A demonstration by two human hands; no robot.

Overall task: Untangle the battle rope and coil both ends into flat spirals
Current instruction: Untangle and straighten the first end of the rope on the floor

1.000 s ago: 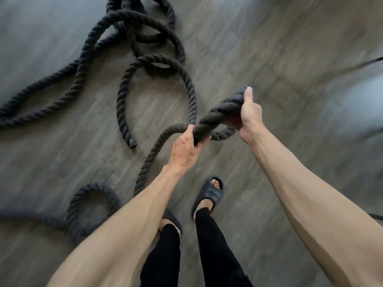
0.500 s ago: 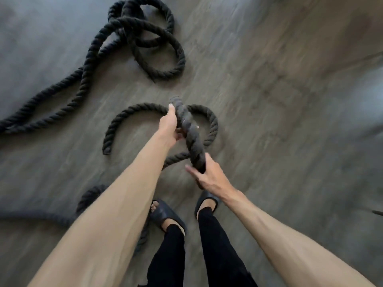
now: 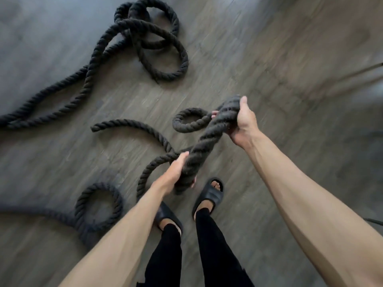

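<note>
A thick black battle rope (image 3: pixel 207 139) runs lifted between my two hands above the grey wood floor. My left hand (image 3: pixel 176 172) grips its lower part near my feet. My right hand (image 3: pixel 243 123) grips the upper part, higher and to the right. One rope end (image 3: pixel 95 127) lies free on the floor to the left, curving back toward my left hand. A small loop (image 3: pixel 186 121) lies just left of my right hand. A tangled pile of loops (image 3: pixel 149 40) sits at the top. A round coil (image 3: pixel 97 206) lies at the lower left.
My feet in black slides (image 3: pixel 209 195) stand just below the hands, legs in black trousers. Two long rope strands (image 3: pixel 51 100) run from the tangle to the left edge. Bare floor lies to the right.
My right hand has swung up and right with the rope, while my left hand has dropped down toward my feet. The loose end on the floor has shifted.
</note>
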